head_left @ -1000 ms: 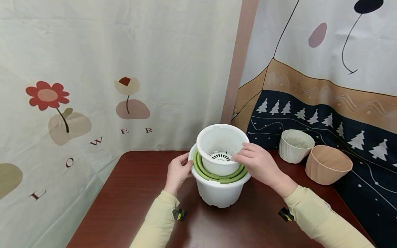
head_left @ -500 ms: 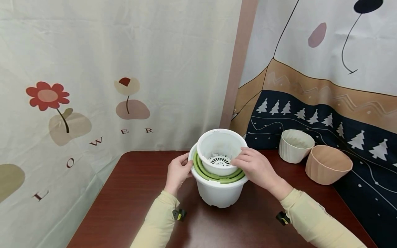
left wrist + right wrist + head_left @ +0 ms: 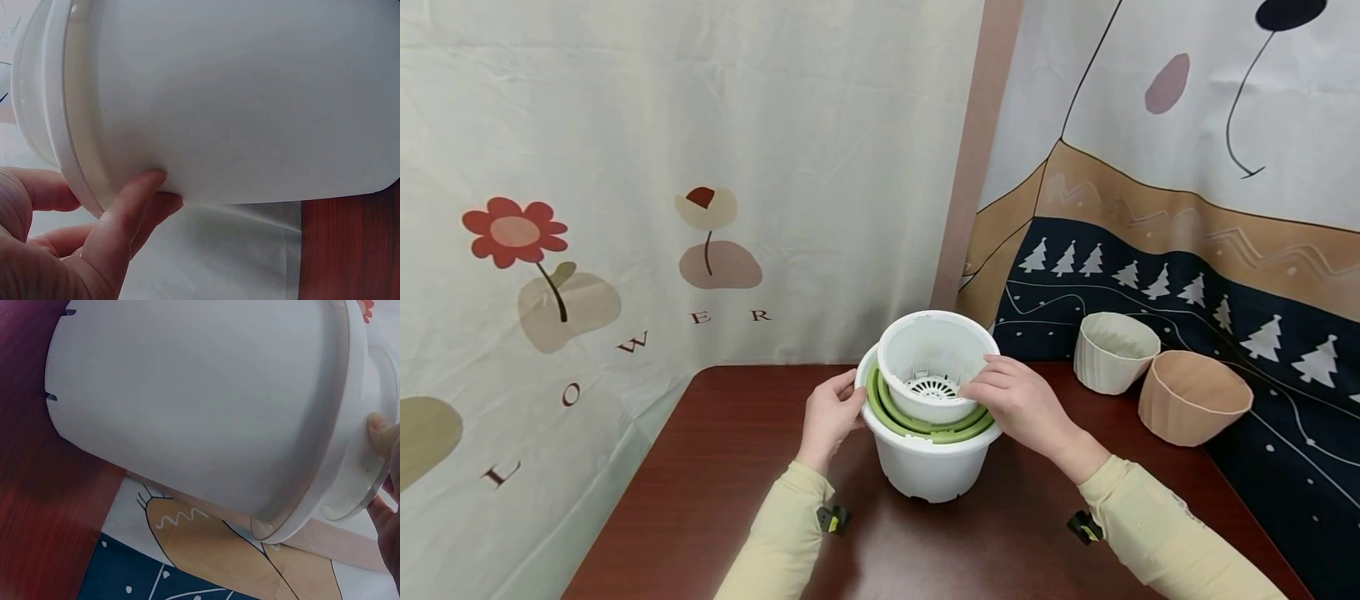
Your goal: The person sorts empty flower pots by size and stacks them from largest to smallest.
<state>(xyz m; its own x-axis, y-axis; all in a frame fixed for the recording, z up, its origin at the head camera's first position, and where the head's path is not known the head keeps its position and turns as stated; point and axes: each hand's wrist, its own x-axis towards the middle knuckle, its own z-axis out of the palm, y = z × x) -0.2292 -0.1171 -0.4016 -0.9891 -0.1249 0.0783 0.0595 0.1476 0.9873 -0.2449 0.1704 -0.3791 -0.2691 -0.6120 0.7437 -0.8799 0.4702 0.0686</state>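
Note:
A large white flower pot (image 3: 932, 471) stands upright on the table. Nested inside it are green pots (image 3: 936, 436) whose rims show as rings. A smaller white pot (image 3: 932, 346) with a slotted bottom sits within these, its rim above the others. My left hand (image 3: 831, 421) grips the large pot's rim at its left side; in the left wrist view, fingers (image 3: 134, 206) lie against the outer wall under the lip. With my right hand (image 3: 1021, 404) I pinch the small pot's right rim, the thumb (image 3: 378, 428) on its outer wall in the right wrist view.
On the right of the brown table (image 3: 715, 483) stand a fluted off-white pot (image 3: 1101, 367) and a fluted peach pot (image 3: 1183, 408), side by side. Printed curtains (image 3: 835, 167) hang close behind the table and along its right side.
The small white pot has come down deeper into the green pots, and my right hand has moved down with it. My left hand has stayed at the large pot's rim.

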